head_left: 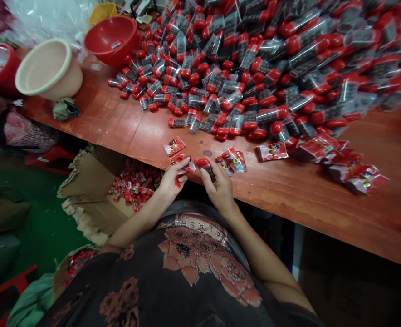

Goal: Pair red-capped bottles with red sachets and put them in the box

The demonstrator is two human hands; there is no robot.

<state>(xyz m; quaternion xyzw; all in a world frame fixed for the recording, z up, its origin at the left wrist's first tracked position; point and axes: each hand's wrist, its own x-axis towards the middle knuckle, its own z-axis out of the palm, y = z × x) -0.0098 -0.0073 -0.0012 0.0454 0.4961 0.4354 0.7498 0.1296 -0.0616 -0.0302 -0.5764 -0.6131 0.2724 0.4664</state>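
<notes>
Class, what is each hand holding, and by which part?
The left hand pinches a red foil sachet by its edge; the right hand grips a clear red-capped tube by its body.

Shirt [200, 222], lower middle of frame: studded capitals across chest, seemingly "FLASH". Red sachets [271, 151], right of centre: printed labels, too small to read.

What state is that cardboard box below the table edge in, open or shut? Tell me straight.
Open: the cardboard box has its torn flaps folded outward, and red packets lie heaped inside in plain view.
</notes>
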